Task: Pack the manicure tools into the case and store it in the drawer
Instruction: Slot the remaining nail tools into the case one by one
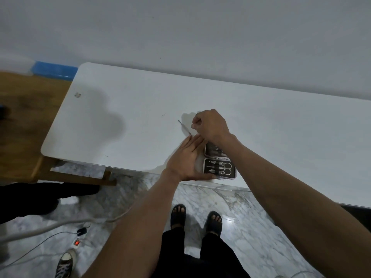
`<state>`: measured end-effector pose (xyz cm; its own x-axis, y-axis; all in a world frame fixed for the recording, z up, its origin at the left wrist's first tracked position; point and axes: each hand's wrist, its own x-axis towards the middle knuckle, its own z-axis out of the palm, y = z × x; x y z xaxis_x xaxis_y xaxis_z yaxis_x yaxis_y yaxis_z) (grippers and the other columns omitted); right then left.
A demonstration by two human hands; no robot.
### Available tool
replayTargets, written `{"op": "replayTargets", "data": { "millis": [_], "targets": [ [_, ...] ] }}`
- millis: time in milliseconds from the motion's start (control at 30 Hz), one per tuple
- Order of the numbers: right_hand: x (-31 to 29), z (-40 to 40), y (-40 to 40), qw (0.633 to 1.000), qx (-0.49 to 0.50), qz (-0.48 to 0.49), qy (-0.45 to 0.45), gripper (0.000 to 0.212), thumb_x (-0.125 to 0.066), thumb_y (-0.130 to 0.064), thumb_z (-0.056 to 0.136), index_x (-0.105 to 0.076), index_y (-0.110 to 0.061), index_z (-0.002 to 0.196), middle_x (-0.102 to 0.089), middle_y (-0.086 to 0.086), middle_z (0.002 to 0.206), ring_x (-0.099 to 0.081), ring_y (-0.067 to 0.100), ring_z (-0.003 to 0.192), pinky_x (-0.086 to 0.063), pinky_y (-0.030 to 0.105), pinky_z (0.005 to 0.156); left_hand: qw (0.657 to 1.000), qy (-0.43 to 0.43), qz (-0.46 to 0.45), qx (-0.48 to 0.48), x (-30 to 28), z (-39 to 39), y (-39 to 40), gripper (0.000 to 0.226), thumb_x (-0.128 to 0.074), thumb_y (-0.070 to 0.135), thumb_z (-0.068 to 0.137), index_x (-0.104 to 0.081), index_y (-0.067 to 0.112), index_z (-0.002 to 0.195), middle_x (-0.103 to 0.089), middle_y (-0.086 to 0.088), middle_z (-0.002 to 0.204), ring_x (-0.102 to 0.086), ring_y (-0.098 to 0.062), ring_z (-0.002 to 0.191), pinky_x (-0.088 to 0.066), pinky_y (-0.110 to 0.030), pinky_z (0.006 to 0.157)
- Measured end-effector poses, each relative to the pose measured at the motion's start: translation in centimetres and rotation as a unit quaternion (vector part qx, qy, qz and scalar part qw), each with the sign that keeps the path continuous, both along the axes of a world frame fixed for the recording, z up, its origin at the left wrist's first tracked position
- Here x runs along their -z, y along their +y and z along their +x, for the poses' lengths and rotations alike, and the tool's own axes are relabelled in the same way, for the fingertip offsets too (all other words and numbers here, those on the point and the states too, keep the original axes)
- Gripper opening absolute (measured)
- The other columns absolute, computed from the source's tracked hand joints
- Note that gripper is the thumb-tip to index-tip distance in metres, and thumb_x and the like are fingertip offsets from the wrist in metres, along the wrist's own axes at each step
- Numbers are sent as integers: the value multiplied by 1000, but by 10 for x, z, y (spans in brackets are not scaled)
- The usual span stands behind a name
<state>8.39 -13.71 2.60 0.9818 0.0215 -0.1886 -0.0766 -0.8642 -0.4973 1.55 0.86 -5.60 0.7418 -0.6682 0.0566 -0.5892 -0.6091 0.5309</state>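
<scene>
Nearest you: your own feet in dark sandals (195,217) on marble floor, cables and a power strip (77,242) with a red light to your left.

Table edge: the case (219,169) lies open and flat on the white table (120,121), just inside the near edge. Its near half holds scissors, clippers and other tools strapped in their loops; the far half is partly hidden under your right forearm. Lying open like that, both halves stay reachable, so loading probably isn't finished.

Your left hand (185,157) lies flat, fingers straight and spread, palm down on the table just beside the case's left side, thumb along its near edge. That reads as bracing the case so it won't slide.

Beyond it, your right hand (209,125) is curled into a loose fist, thumb and fingers pinched together. Whether it grips anything, you cannot tell from here.

A slim metal tool (183,127) lies on the table beside that fist, its near end at your left fingertips. Likely the last loose piece.

No drawer in view.
</scene>
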Motion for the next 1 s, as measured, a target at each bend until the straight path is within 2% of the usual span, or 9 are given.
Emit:
{"op": "replayTargets", "data": {
  "millis": [233,367,500,600,667,800,900,1000],
  "targets": [
    [17,16,24,1000,-12,-13,20,16,-67,-34,81,-73,-20,88,-70,-1,95,-58,23,101,-52,35,76,999,1,-48,-2,3,2,0,115,-80,80,70,-48,5,152,-55,-11,153,-43,-28,151,-25,-52,128],
    [19,26,26,999,-8,-18,27,9,-65,-24,82,-73,-22,84,-69,-2,94,-58,22,102,-50,32,74,998,-14,-61,-5,9,1,0,118,-81,78,71,-48,-1,151,-53,-16,155,-41,-33,152,-28,-55,126],
    [19,38,18,998,-7,-59,28,16,-59,-20,87,-74,-22,91,-69,1,98,-57,22,105,-51,32,76,999,-17,-44,-12,10,0,2,125,-80,80,69,-44,-5,154,-46,-20,161,-37,-35,155,-24,-54,128],
    [20,42,15,989,-55,-128,40,16,-57,-15,87,-70,-14,96,-65,5,99,-53,25,106,-53,37,76,999,-16,-41,-14,8,0,3,126,-79,79,70,-41,-5,156,-41,-20,165,-33,-34,157,-16,-48,133],
    [20,43,15,987,-69,-138,53,18,-54,-13,86,-69,-13,97,-64,5,101,-52,25,106,-50,36,74,999,-16,-38,-12,6,-1,2,126,-78,79,70,-41,-4,157,-39,-20,166,-31,-33,157,-14,-46,133],
    [17,40,4,993,-45,-88,69,19,-54,-16,86,-71,-16,94,-67,5,102,-59,26,102,-48,33,73,1000,-8,-20,-8,6,-1,2,128,-73,83,72,-35,-2,160,-34,-18,169,-25,-30,160,-13,-47,133],
    [11,35,-13,996,-11,-27,85,10,-58,-20,87,-68,-21,89,-70,0,98,-62,22,95,-45,29,72,1000,-4,-1,-1,4,-1,3,131,-65,87,74,-26,2,165,-26,-13,173,-17,-24,163,-12,-47,133],
    [6,27,-33,997,8,18,79,4,-66,-21,87,-68,-19,88,-69,-2,93,-62,18,88,-47,30,75,1000,3,27,0,0,-1,3,132,-66,88,75,-20,5,167,-18,-7,175,-10,-18,164,-5,-43,134]
  ]
}}
